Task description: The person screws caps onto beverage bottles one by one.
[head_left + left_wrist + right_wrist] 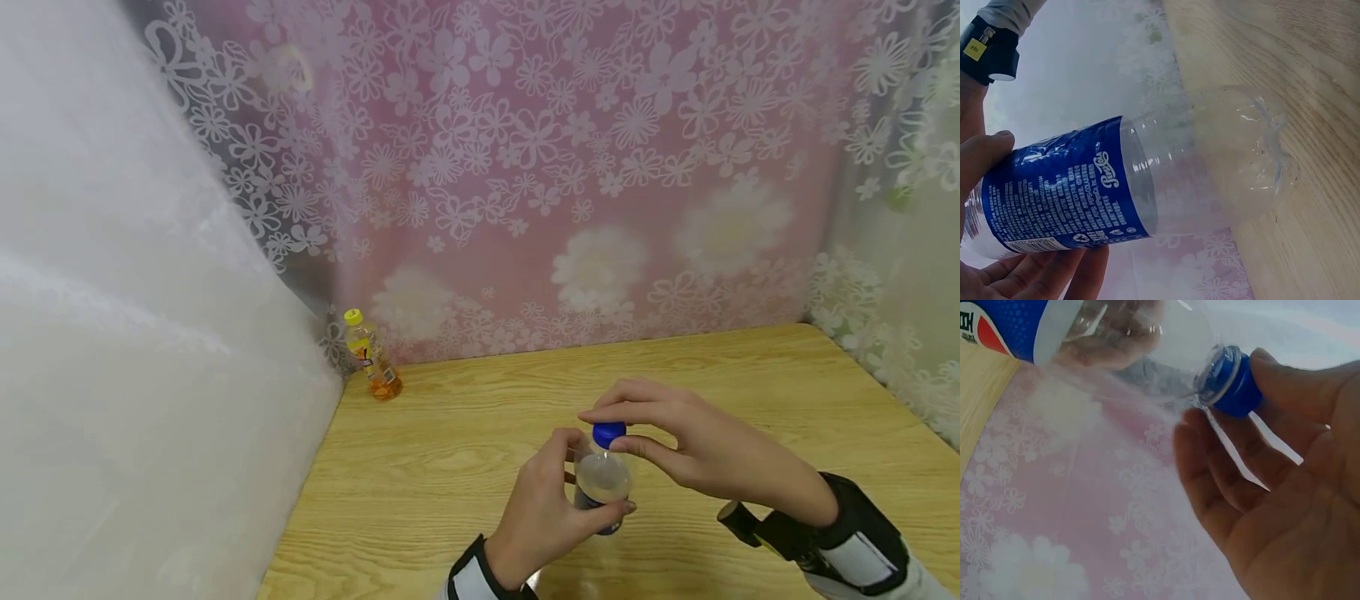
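A clear plastic bottle [1210, 156] with a blue label [1066, 187] is held above the table in the head view; no drink shows inside it. My left hand [536, 504] grips its body, thumb on one side and fingers on the other. On the bottle's neck sits a blue cap [608, 434]. My right hand [667, 433] pinches that cap between thumb and fingers. In the right wrist view the thumb presses the cap [1240, 387] while other fingers spread below the neck.
A small bottle with a yellow cap [372, 358] and some orange drink stands at the table's back left corner. The wood-grain table [450, 450] meets a pink flowered curtain [525, 208] behind and a white sheet [150, 333] on the left.
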{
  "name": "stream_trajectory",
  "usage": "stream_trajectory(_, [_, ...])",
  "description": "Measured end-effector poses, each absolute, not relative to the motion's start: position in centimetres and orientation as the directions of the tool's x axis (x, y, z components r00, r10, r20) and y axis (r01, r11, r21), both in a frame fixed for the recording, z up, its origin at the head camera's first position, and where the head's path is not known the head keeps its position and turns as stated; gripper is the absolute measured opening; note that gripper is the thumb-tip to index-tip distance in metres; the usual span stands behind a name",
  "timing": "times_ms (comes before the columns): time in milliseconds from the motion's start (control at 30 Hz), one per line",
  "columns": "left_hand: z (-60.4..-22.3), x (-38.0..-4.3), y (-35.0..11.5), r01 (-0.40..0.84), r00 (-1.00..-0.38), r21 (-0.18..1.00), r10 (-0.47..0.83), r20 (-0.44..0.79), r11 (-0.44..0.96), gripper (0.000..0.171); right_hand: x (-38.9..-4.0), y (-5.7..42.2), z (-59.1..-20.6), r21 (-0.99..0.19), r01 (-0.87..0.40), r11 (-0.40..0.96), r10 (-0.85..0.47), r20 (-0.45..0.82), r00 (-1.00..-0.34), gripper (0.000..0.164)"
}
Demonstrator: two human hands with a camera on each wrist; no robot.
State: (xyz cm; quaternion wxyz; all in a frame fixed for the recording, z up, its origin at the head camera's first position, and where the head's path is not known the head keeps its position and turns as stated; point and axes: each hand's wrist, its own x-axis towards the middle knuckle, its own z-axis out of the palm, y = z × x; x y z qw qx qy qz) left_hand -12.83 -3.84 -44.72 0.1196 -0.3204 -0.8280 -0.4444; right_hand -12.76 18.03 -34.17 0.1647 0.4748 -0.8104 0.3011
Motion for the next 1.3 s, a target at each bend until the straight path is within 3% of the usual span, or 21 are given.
stream_trajectory(133, [-44.9,-12.7,-3.9,0.631,-0.772,0.660,0.414,0.483,0.407,0.064,-12.9,17.6,-34.6,-0.307,-0.873,0.378,-0.630,0.606,-0.486,0.045])
stream_trajectory(500, [-45.5,-12.6,-3.4,0.665,-0.746,0.604,0.345,0.570,0.440,0.053,-11.4,16.0,-35.3,-0.296,-0.748,0.594,-0.457,0.642,-0.616,0.032])
stream_trajectory(700, [-45.8,-12.6,-3.3,0.647,-0.759,0.603,0.316,0.570,0.467,0.054,-11.0,14.9,-36.1,-0.266,-0.706,0.657,-0.395,0.676,-0.622,0.028])
stream_trajectory(900, [-45.4,-13.1,-3.9,0.651,-0.759,0.637,0.364,0.539,0.413,0.063,-11.9,16.0,-35.4,-0.372,-0.769,0.520,-0.484,0.613,-0.625,0.042])
stream_trajectory(1100, [-44.9,-13.4,-4.3,0.673,-0.721,0.678,0.471,0.509,0.297,0.067,-12.9,17.1,-35.1,-0.423,-0.845,0.327,-0.600,0.598,-0.531,0.047])
stream_trajectory(1300, [-45.4,-13.3,-4.1,0.668,-0.725,0.689,0.458,0.515,0.281,0.063,-13.0,16.6,-35.9,-0.405,-0.869,0.284,-0.581,0.648,-0.492,0.046])
